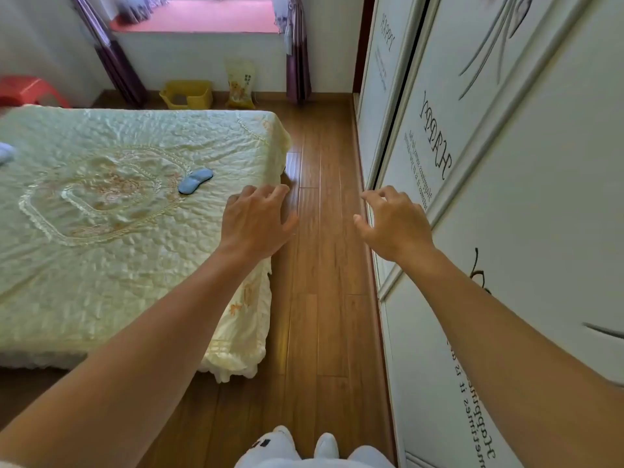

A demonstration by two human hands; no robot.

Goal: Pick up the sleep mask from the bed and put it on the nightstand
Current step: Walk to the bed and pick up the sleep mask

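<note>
A pale blue sleep mask [195, 181] lies flat on the bed [101, 231], toward the right side of the quilted cream-green cover and just beside the embroidered centre panel — nothing touching it. The left hand [255, 224] hovers near the bed's right edge, a little to the right of the mask and nearer the camera; palm down, fingers spread and lightly curled, holding nothing. The right hand [393, 224] is held out over the gap betw. floor and wardrobe [489, 163], well apart from the mask — also open, fingers bent, empty. Both forearms are bare and stretch forward from the bottom corners of the view.

A strip of wood floor [317, 298] runs betw. bed and wardrobe, whose white sliding doors carry printed lettering and line art. At bottom centre, white slippers [297, 449] on the floor. A second bluish item [5, 153] shows at the bed's far-left edge, cut off by the frame; cannot tell what it is.

At the far wall: a yellow bin [187, 94], a yellow bag [240, 84] standing beside it, purple curtains [299, 62] either side of a pink window ledge [202, 15], and a red stool [28, 91] beyond the bed at left.
</note>
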